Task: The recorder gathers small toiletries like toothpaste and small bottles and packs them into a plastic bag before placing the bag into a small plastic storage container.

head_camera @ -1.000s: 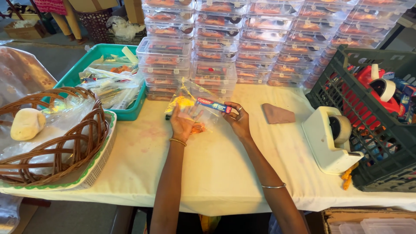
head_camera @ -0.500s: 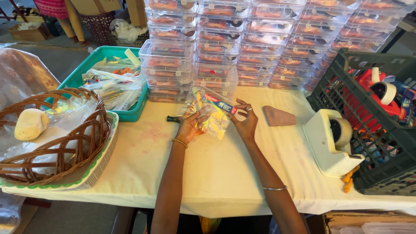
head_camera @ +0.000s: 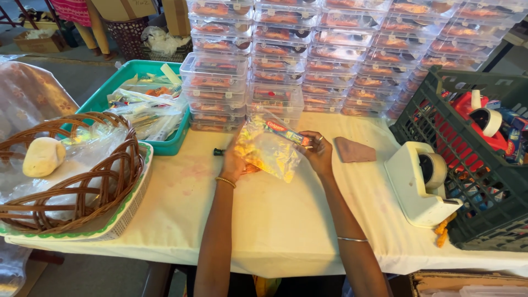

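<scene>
Fingers of both hands are closed on a clear plastic bag (head_camera: 268, 149) filled with yellow and orange pieces, which is held tilted just above the surface (head_camera: 275, 220). The bag's left edge is pinched by the left hand (head_camera: 235, 162), and its upper right end is gripped by the right hand (head_camera: 318, 152), where a small red and blue tube-shaped packet (head_camera: 286, 132) lies against the plastic. A thin bangle is worn on each wrist. A short dark object (head_camera: 219, 152) lies on the white cloth just left of the left hand, and a brown flat piece (head_camera: 355, 150) lies just right of the right hand. Stacks of clear lidded boxes (head_camera: 308, 49) are ranged behind the bag. A teal tray (head_camera: 104, 96) of wrapped items and a wicker basket (head_camera: 71, 181) with a pale round lump are set to the left. A white tape dispenser (head_camera: 421, 181) and a dark green crate (head_camera: 484, 165) stand to the right.
</scene>
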